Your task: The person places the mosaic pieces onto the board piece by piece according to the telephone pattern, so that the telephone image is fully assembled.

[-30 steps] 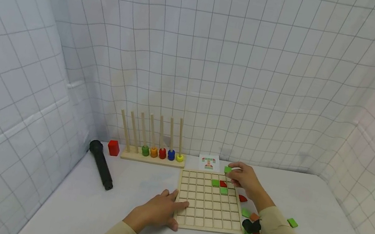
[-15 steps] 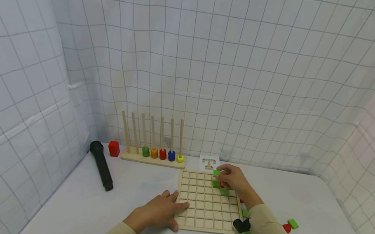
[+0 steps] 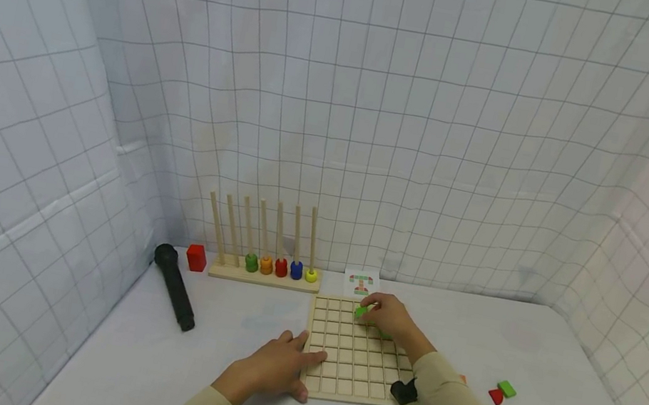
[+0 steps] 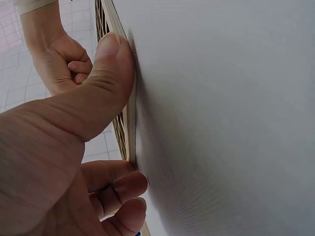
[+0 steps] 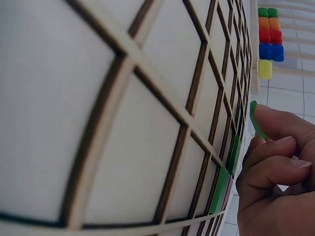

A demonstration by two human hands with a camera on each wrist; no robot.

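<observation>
The right hand [image 3: 388, 314], pinching a green tile [image 3: 360, 312], has moved leftward over the grid board [image 3: 343, 371], likely nearing placement; left hand [image 3: 274, 362] lies spread.

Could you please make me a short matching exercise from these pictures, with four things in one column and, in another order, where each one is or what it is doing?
Column one
1. Right hand
2. Left hand
3. Red block
4. Picture card

Column two
A. Touches the left edge of the grid board
B. Beyond the grid board's far edge, to the right of the peg rack
C. Pinches a green tile between its fingers
D. Between the black microphone and the peg rack

Right pairs: 1-C, 2-A, 3-D, 4-B
</observation>
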